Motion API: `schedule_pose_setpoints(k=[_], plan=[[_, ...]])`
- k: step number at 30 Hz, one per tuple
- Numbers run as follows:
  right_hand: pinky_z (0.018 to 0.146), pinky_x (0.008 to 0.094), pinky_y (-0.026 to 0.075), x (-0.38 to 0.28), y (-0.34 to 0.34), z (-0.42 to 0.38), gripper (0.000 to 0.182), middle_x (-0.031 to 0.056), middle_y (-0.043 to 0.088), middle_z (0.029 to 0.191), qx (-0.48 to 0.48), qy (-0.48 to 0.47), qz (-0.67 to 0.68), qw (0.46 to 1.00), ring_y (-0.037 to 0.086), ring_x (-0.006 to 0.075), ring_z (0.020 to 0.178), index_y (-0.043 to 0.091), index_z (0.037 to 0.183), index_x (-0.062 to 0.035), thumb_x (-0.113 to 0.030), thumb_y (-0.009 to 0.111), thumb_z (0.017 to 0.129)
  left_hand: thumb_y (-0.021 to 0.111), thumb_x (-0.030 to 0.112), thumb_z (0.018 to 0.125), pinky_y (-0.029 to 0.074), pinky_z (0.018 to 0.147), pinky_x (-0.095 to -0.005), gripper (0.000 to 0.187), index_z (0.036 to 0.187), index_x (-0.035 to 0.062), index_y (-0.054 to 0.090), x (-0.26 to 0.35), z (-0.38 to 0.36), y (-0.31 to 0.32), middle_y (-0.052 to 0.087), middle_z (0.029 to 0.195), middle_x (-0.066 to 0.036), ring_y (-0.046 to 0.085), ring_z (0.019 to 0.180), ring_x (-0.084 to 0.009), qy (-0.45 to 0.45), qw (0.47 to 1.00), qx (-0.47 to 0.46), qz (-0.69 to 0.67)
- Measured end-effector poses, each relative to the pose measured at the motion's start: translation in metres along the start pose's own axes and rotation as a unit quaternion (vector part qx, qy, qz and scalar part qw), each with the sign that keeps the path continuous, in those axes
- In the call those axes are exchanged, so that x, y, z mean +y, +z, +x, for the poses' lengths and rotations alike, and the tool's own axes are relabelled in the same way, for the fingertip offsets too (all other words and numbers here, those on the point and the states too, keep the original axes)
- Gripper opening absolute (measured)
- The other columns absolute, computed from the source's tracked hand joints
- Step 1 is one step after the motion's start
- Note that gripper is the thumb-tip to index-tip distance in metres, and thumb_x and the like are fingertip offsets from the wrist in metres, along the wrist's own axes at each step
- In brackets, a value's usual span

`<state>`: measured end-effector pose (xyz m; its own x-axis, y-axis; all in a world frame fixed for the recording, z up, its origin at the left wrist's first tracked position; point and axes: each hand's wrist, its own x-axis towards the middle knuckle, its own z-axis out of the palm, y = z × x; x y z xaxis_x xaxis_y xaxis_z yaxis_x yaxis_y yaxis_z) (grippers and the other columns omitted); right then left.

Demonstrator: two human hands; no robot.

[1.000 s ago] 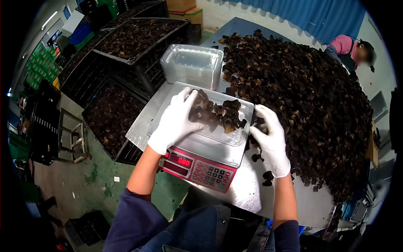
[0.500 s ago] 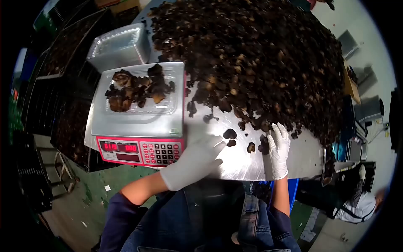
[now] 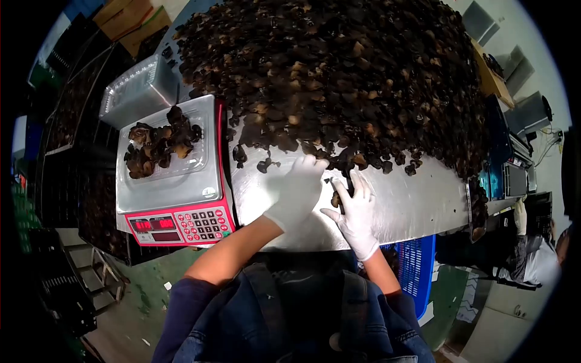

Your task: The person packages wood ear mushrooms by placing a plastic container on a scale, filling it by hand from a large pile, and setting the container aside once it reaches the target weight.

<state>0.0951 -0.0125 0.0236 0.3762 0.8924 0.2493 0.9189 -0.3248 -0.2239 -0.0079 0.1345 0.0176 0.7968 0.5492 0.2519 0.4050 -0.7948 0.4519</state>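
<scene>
A large heap of dark, wet fungus pieces (image 3: pixel 339 78) covers the back of the metal table (image 3: pixel 417 202). My left hand (image 3: pixel 299 187), in a white glove, is at the heap's front edge, blurred, its fingers too smeared to read. Close beside it on the right, my right hand (image 3: pixel 357 212), gloved too, has its thumb and fingers apart, next to a few dark pieces (image 3: pixel 336 198) on the metal. To the left, a red and silver scale (image 3: pixel 169 196) bears a clear plastic tray (image 3: pixel 203 154) with several fungus pieces (image 3: pixel 160 145) in it.
Stacked clear trays (image 3: pixel 139 91) stand behind the scale. Dark crates (image 3: pixel 66 127) line the left side. A blue basket (image 3: pixel 417 272) is below the table's front edge. At the far right there is another person (image 3: pixel 535 257). Cardboard boxes (image 3: pixel 130 24) are at the back left.
My left hand has moved up and right to the heap's edge. My right hand has shifted left, closer to it. The view has turned, and the scale appears further left.
</scene>
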Motion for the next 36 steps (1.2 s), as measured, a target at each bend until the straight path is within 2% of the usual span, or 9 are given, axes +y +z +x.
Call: schedule_pose_setpoints(k=[4, 6, 9, 10, 14, 20, 28, 30, 36], plan=[[0.084, 0.0390, 0.051, 0.021, 0.025, 0.013, 0.027, 0.0122, 0.058, 0.124, 0.093, 0.068, 0.093, 0.989, 0.058, 0.0310, 0.109, 0.066, 0.101, -0.0125, -0.013, 0.073, 0.076, 0.056, 0.009, 0.090, 0.053, 0.087, -0.0355, 0.050, 0.140, 0.0108, 0.052, 0.032, 0.048, -0.020, 0.055, 0.125, -0.018, 0.057, 0.111, -0.0315, 0.046, 0.997, -0.034, -0.059], [0.071, 0.0363, 0.053, 0.028, 0.013, 0.018, 0.016, 0.0105, 0.062, 0.106, 0.134, 0.112, 0.146, 0.974, 0.064, 0.0300, 0.083, 0.060, 0.088, -0.0092, -0.009, 0.073, 0.078, 0.068, 0.016, 0.082, 0.054, 0.087, -0.0356, 0.054, 0.133, 0.0043, 0.057, 0.027, 0.059, 0.017, 0.055, 0.133, -0.022, 0.057, 0.109, -0.0327, 0.097, 0.994, 0.019, -0.035], [0.074, 0.0350, 0.050, 0.056, 0.001, 0.016, 0.014, 0.0122, 0.060, 0.093, 0.162, 0.197, 0.226, 0.940, 0.063, 0.0273, 0.085, 0.058, 0.086, -0.0075, 0.001, 0.068, 0.080, 0.074, 0.029, 0.080, 0.053, 0.086, -0.0346, 0.063, 0.136, 0.0067, 0.055, 0.034, 0.064, 0.028, 0.054, 0.135, -0.020, 0.056, 0.113, -0.0304, 0.091, 0.993, -0.054, 0.057], [0.070, 0.0292, 0.048, 0.068, 0.001, 0.020, 0.016, 0.0076, 0.056, 0.088, 0.191, 0.201, 0.201, 0.939, 0.055, 0.0165, 0.075, 0.057, 0.089, -0.0017, 0.008, 0.065, 0.081, 0.070, 0.024, 0.082, 0.055, 0.082, -0.0327, 0.048, 0.126, 0.0075, 0.062, 0.034, 0.064, 0.036, 0.059, 0.124, -0.016, 0.057, 0.109, -0.0280, 0.110, 0.992, -0.002, 0.061], [0.082, 0.0313, 0.050, 0.074, -0.016, 0.053, 0.045, 0.0098, 0.060, 0.103, 0.138, 0.188, 0.187, 0.954, 0.060, 0.0240, 0.090, 0.063, 0.126, -0.0103, -0.005, 0.074, 0.082, 0.063, 0.013, 0.078, 0.056, 0.072, -0.0295, 0.014, 0.092, 0.0108, 0.066, 0.045, 0.069, 0.054, 0.059, 0.098, -0.009, 0.060, 0.098, -0.0232, 0.092, 0.990, 0.015, 0.103], [0.082, 0.0368, 0.052, 0.072, -0.011, 0.069, 0.030, 0.0109, 0.064, 0.106, 0.113, 0.114, 0.130, 0.978, 0.065, 0.0297, 0.096, 0.067, 0.110, -0.0109, -0.008, 0.070, 0.080, 0.066, 0.009, 0.074, 0.057, 0.066, -0.0323, 0.014, 0.088, 0.0075, 0.065, 0.043, 0.076, 0.040, 0.059, 0.095, -0.011, 0.061, 0.088, -0.0245, 0.084, 0.996, 0.000, 0.032], [0.079, 0.0320, 0.050, 0.100, 0.026, 0.070, 0.028, 0.0082, 0.064, 0.091, 0.176, 0.114, 0.203, 0.956, 0.062, 0.0229, 0.082, 0.066, 0.099, -0.0019, 0.009, 0.070, 0.073, 0.061, 0.004, 0.081, 0.054, 0.079, -0.0393, 0.030, 0.111, 0.0080, 0.057, 0.012, 0.020, -0.151, 0.052, 0.106, -0.011, 0.058, 0.102, -0.0278, -0.006, 0.984, 0.090, -0.153], [0.077, 0.0293, 0.049, 0.062, 0.003, 0.082, 0.026, 0.0062, 0.062, 0.088, 0.150, 0.132, 0.217, 0.955, 0.060, 0.0187, 0.081, 0.065, 0.097, -0.0011, 0.010, 0.070, 0.074, 0.061, 0.005, 0.083, 0.050, 0.082, -0.0408, 0.029, 0.111, 0.0110, 0.061, -0.035, 0.000, -0.175, 0.055, 0.105, -0.010, 0.059, 0.095, -0.0279, 0.037, 0.974, 0.218, -0.039], [0.084, 0.0235, 0.046, -0.053, -0.028, 0.133, 0.022, 0.0044, 0.062, 0.096, 0.091, 0.017, 0.392, 0.915, 0.059, 0.0142, 0.090, 0.064, 0.096, 0.0007, 0.012, 0.064, 0.077, 0.063, -0.001, 0.076, 0.049, 0.083, -0.0339, 0.026, 0.102, 0.0027, 0.063, -0.143, -0.063, -0.274, 0.057, 0.094, -0.011, 0.060, 0.089, -0.0265, -0.181, 0.909, 0.375, -0.022]])
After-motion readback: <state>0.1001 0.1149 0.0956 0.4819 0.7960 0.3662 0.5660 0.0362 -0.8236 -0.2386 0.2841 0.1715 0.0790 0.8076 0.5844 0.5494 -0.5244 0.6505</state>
